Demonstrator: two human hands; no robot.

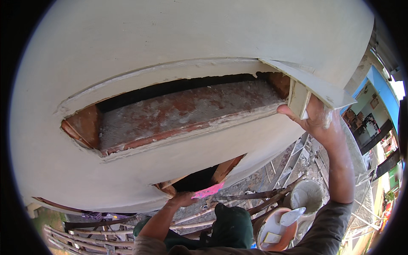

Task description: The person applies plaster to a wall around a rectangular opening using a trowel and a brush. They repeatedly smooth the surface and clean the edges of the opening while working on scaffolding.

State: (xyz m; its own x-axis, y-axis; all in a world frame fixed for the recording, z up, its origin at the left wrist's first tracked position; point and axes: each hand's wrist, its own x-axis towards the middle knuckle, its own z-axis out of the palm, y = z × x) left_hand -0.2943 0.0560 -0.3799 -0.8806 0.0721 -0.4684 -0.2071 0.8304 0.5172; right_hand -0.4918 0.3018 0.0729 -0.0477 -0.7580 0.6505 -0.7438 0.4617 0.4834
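Observation:
My right hand (316,114) is closed around the block handle of a pale plastering float (316,80). The float's flat plate lies against the wall at the right end of a long opening (195,102). Wet plaster smears the wrist and thumb side of that hand. Lower down, my left hand (183,199) is closed beside the bottom edge of a smaller opening (199,179). From it sticks out a bright pink flat piece (208,191) with whitish smears; its kind cannot be made out. The long opening has a rough reddish-grey ledge and a ragged plastered upper edge.
A smooth off-white plastered wall (191,34) fills most of the view. Below stand a grey bucket (307,195) and an orange bucket (278,231) holding a whitish scoop-shaped tool (292,216). Bamboo poles (97,243) run at lower left. Rubble ground lies beneath.

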